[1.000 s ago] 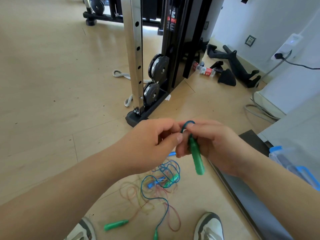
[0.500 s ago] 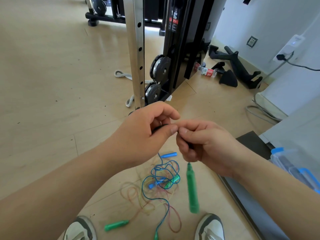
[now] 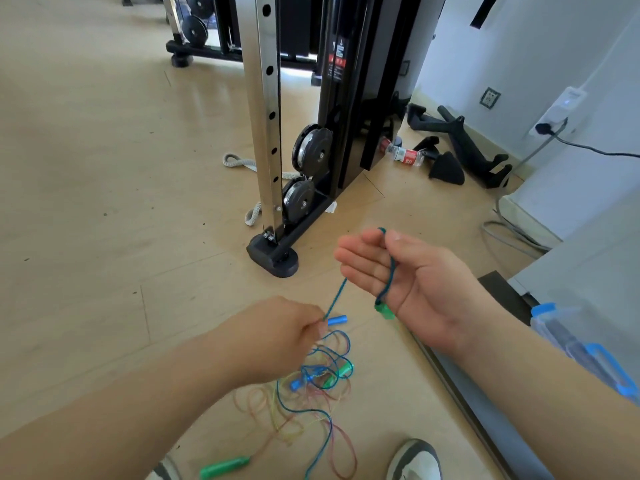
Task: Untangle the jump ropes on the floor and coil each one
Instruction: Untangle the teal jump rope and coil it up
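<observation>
Teal rope (image 3: 390, 271) stretches between both hands above the floor (image 3: 104, 168). The right hand (image 3: 398, 271) is turned palm up with its fingers (image 3: 356, 258) held out nearly straight and close together. The rope comes up over the gap between thumb and forefinger, runs down across the palm and ends in a green handle (image 3: 383, 311) that hangs just below the heel of the hand. The thumb lies right beside the rope at the top; whether it presses on the rope I cannot tell. From under the fingers the same rope slants down to the left hand (image 3: 277, 337), which is turned knuckles up and pinches the rope between thumb and fingertips.

Below the left hand the rest of the ropes lie in a loose tangle (image 3: 322, 393) on the floor, with blue, yellow and reddish cords crossing one another. A blue handle (image 3: 337, 320) lies at the tangle's far edge, just beside the left hand's fingertips. Another green handle (image 3: 225, 466) lies apart, nearer the person's left shoe (image 3: 166, 471). The right shoe (image 3: 415, 459) stands on the other side of the tangle.

Beyond the hands stands a gym machine (image 3: 266, 98) with pulleys. A water bottle (image 3: 403, 154) lies on its side next to the machine. At the right edge is a clear plastic box (image 3: 568, 341) with blue clips.
</observation>
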Motion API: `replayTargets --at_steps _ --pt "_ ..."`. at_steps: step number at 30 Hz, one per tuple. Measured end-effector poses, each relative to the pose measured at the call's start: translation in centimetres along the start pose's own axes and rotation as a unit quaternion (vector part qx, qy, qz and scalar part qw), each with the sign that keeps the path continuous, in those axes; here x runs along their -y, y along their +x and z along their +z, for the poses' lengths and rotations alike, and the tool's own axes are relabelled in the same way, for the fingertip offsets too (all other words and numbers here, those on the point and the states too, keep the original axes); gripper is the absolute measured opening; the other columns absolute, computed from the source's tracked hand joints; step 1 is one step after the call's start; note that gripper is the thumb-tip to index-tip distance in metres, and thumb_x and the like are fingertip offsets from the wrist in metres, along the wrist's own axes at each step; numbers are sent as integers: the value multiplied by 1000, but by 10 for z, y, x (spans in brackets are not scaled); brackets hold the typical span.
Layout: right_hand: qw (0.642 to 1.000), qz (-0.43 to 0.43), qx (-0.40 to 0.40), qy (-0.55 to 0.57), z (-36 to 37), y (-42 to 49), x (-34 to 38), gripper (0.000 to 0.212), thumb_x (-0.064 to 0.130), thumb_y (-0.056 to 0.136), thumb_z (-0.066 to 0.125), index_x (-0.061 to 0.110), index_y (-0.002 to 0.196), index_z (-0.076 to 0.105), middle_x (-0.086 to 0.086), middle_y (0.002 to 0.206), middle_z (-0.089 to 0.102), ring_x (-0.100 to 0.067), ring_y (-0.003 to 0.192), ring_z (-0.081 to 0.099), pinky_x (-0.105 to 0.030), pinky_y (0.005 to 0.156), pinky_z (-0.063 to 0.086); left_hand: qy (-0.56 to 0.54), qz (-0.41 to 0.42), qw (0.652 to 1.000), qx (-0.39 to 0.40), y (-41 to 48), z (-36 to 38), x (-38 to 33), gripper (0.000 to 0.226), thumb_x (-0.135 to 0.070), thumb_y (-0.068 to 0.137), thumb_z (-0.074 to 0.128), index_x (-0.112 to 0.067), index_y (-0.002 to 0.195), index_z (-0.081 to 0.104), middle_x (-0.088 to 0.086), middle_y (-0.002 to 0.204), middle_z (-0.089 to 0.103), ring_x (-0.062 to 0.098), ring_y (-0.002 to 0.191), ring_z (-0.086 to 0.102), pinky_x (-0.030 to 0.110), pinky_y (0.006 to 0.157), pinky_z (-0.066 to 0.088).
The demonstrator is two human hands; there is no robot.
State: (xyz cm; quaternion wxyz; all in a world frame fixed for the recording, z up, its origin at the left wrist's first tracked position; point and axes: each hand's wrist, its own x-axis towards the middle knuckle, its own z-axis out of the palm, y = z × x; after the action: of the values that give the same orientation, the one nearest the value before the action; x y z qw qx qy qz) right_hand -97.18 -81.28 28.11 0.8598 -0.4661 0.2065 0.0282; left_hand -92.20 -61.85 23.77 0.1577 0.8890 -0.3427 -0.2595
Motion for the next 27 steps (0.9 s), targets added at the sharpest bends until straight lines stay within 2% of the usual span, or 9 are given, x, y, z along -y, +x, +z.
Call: replayTargets --at_steps 7,8,9,10,12,14,19,24,27 --pt "967 -97 -109 -207 -6 1 -12 21 19 95 72 4 108 78 -23 128 68 -22 123 66 -49 118 42 -124 124 983 -49 -19 -7 -46 21 -37 94 64 -19 84 61 2 64 60 16 60 52 31 59 44" --pt "953 -121 -124 -248 -9 1 -9 33 24 92 76 -4 109 73 -28 133 39 -36 130 39 -56 117 38 -210 122 969 -38 -22 -14 -47 21 -34 93 69 -17 82 64 6 66 64 18 58 56 32 58 47" --pt "941 -132 -128 -283 -11 1 -8 47 29 89 77 -10 111 66 -1 118 30 -12 113 25 -61 115 35 -302 114 946 -21 -23 -21 -47 19 -31 92 72 -16 82 67 10 68 66 22 58 61 35 61 53" --pt "934 -133 -131 -306 -15 3 -7 52 31 85 77 -13 111 63 -29 133 37 -35 132 41 -65 112 35 -387 103 916 -14 -24 -28 -46 16 -28 93 74 -16 84 70 12 67 66 24 57 63 39 65 57" --pt "924 -118 -112 -347 -19 5 -9 34 25 88 73 -6 101 73 -31 109 70 -23 102 72 -60 98 50 -469 91 876 -61 -17 -36 -39 13 -23 97 68 -18 88 76 6 59 57 21 52 58 40 61 57" --pt "923 -106 -85 -360 -19 5 -11 16 13 96 65 2 94 77 -18 89 78 -20 84 71 -44 90 52 -429 75 885 -161 -9 -39 -26 18 -24 100 62 -24 90 77 16 63 56 15 51 46 28 52 47" --pt "967 -91 -86 -224 -17 8 -6 19 7 101 55 -1 97 72 -21 97 79 -35 100 75 -49 106 53 -307 78 914 -253 -7 -49 -6 18 -22 101 61 -16 92 76 25 79 63 4 51 38 13 50 34" --pt "935 -62 14 -350 -6 5 -27 16 19 96 66 12 101 80 -10 98 80 -27 105 74 -51 107 50 -269 129 927 -226 -11 -47 -6 18 -25 102 57 -24 95 73 14 81 67 33 75 59 41 69 49" --pt "945 -47 74 -314 1 4 -28 22 18 101 59 16 96 79 -20 84 74 -34 90 68 -48 101 53 -268 112 912 -289 -7 -49 2 18 -24 103 56 -24 93 71 18 74 62 30 64 53 39 60 47"
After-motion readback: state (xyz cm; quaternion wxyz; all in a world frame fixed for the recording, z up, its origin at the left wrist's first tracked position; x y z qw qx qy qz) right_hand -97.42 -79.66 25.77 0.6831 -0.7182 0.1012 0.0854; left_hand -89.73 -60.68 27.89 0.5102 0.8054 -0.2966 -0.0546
